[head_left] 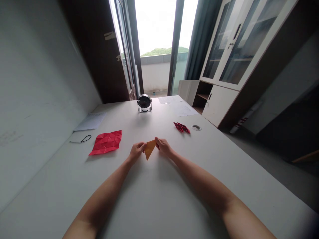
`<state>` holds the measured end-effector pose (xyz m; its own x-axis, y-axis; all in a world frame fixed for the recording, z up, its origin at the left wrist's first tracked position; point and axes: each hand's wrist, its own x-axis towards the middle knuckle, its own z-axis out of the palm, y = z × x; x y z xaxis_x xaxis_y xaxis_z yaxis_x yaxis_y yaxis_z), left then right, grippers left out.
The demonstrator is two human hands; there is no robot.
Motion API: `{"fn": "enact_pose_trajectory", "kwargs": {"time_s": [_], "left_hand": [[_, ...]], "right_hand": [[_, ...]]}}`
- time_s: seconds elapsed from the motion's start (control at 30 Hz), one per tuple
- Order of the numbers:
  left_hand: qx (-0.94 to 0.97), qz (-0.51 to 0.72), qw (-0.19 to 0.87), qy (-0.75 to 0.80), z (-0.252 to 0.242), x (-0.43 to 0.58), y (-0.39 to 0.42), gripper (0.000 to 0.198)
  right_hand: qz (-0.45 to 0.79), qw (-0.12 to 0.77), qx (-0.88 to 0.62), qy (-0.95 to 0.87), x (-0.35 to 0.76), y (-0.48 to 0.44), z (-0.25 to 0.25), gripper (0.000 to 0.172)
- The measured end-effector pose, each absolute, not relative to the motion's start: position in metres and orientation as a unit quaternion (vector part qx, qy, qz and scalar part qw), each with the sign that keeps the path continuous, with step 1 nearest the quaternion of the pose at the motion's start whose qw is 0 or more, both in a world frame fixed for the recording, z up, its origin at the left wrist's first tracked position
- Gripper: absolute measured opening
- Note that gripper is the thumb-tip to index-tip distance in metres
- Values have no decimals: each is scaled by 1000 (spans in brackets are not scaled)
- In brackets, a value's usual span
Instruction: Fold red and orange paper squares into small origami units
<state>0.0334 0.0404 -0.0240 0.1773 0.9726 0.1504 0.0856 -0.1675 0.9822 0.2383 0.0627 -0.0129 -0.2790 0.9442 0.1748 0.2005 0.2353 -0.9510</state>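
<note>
A small orange folded paper triangle [150, 149] is held just above the white table [159, 199], between both hands. My left hand [136, 151] pinches its left edge with curled fingers. My right hand [163, 146] pinches its upper right corner. The triangle's point hangs down toward me. A creased red paper sheet [106, 142] lies flat to the left of my left hand. A small folded red paper piece [182, 127] lies beyond my right hand, to its right.
A small round fan [144, 103] stands at the table's far end. White sheets [91, 121] and a black cord loop [81, 139] lie at the left. More papers [184, 109] and a cable hole [196, 127] are at the right. A cabinet [224, 66] stands beyond.
</note>
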Motion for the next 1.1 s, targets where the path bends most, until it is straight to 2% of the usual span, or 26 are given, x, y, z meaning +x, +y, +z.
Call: {"fn": "enact_pose_trajectory", "kwargs": {"time_s": [0.23,0.37,0.53,0.83,0.97,1.1], "left_hand": [[616,454,478,432,-25,36,39,39],[577,474,519,416,-26,35,41,38],[559,498,525,404,-28,34,44,39],[515,558,499,416,-29,32,48,35],[529,548,505,406,-31,30,49,33],[539,542,506,399,-32,31,48,32]], "right_hand": [[443,466,-412,-646,238,68,-20,63],[480,408,-356,-690,236,68,-25,53],[460,334,-353,-743,233,62,-26,44],[373,341,-377,-777,234,66,-28,31],[340,359,-361,-791,233,59,-21,34],[382,378,-332,-775,232,54,-12,41]]}}
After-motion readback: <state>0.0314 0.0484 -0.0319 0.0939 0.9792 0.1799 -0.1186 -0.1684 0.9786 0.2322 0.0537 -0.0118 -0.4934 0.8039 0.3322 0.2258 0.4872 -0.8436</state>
